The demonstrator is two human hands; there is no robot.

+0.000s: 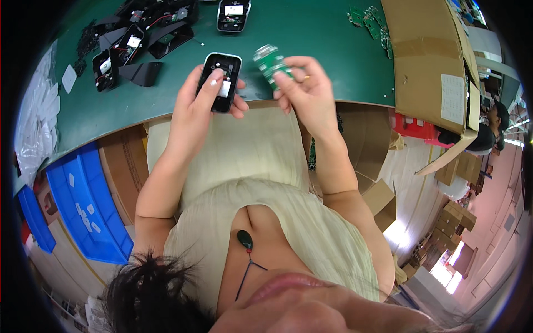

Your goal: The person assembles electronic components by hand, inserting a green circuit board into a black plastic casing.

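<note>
My left hand (206, 97) grips a black plastic housing (222, 66) with a pale rim, its open inside facing up. A white rectangular part (224, 89) shows in the housing, and my thumb lies across its cavity. To the right, my right hand (308, 91) pinches a green circuit board (270, 64) between thumb and fingers. The board is tilted and slightly blurred, apart from the housing. Both hands are above the near edge of the green table (189, 111).
Several black housings (133, 44) with wires lie at the back left, and another housing (233, 15) at the back. Green boards (371, 23) lie at the far right beside a cardboard box (425, 61). Blue bins (89, 194) stand below on the left, near clear plastic bags (36, 116).
</note>
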